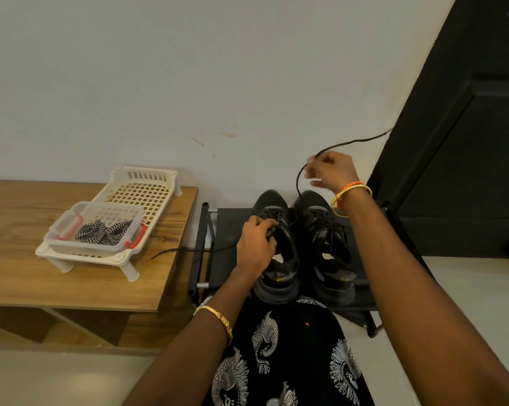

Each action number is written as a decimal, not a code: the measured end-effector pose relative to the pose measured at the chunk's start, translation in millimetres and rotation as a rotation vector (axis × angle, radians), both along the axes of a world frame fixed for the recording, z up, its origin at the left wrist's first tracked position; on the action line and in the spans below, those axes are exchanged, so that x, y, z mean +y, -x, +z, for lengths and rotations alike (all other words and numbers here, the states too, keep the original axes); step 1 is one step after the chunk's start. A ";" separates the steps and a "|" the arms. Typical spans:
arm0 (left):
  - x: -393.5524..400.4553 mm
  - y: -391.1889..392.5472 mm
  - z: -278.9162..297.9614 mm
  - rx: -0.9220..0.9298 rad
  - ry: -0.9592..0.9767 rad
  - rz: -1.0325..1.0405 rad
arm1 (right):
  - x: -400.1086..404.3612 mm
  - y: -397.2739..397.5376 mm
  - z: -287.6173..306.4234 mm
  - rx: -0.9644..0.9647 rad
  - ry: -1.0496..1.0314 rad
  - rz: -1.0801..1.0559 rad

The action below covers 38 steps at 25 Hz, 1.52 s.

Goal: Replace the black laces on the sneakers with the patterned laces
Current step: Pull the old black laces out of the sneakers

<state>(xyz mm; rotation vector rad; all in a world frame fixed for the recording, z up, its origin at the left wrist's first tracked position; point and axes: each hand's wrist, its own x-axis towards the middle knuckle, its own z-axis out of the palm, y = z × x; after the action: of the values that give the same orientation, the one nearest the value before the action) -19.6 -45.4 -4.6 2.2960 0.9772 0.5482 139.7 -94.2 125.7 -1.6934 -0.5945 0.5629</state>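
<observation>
We see matte black mesh sneakers, a thin black cord lace, black-and-white zigzag woven laces, and a white plastic lattice rack.

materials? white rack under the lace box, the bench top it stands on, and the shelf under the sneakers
White rack: looks like moulded plastic, glossy, with a grid of cut-outs and stubby legs.
Bench top: wood grain, matte; could be laminate or veneer, cannot tell.
Shelf: black, probably fabric stretched on a black tube frame with silvery rods at the joints.
</observation>
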 end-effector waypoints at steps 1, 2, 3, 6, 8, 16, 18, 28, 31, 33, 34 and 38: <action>1.6 -1.5 1.5 0.029 -0.002 -0.008 | 2.4 1.9 -12.2 0.016 0.122 0.084; 2.9 -3.2 3.4 0.061 -0.010 -0.007 | 4.3 3.2 -29.0 0.004 0.255 0.158; 3.7 -5.0 5.4 0.094 -0.029 -0.003 | 2.2 8.3 -44.4 -0.055 0.385 0.209; 1.8 -11.7 10.2 0.169 -0.110 0.004 | -8.9 33.1 -92.1 -0.279 0.604 0.226; 0.1 -15.4 11.5 0.170 -0.144 0.016 | -17.9 54.0 -114.3 -0.358 0.566 0.135; -1.0 -20.8 12.9 0.307 -0.307 -0.061 | -15.9 72.6 -125.1 -0.379 0.517 -0.136; -1.9 -22.6 15.2 0.337 -0.347 -0.078 | -12.7 71.8 -124.2 -0.353 0.539 -0.148; 9.6 -16.1 1.3 -0.304 0.504 0.349 | -13.9 79.4 -134.4 -0.390 0.495 -0.236; 14.7 -15.6 5.8 -0.627 1.071 0.491 | -14.1 80.2 -135.6 -0.400 0.495 -0.237; 17.5 -14.6 10.7 -0.563 0.994 0.410 | -13.6 80.0 -136.5 -0.395 0.485 -0.245; 18.2 -14.0 12.5 -0.497 0.850 0.342 | -13.6 79.7 -137.1 -0.393 0.482 -0.249; 11.2 -7.8 4.6 -0.041 -0.058 -0.027 | -13.8 78.1 -137.7 -0.398 0.495 -0.240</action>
<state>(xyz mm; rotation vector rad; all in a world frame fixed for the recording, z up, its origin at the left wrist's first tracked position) -11.9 -34.2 0.1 2.3362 0.9209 0.6172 61.5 -107.9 -12.0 -2.3386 -0.5454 0.2030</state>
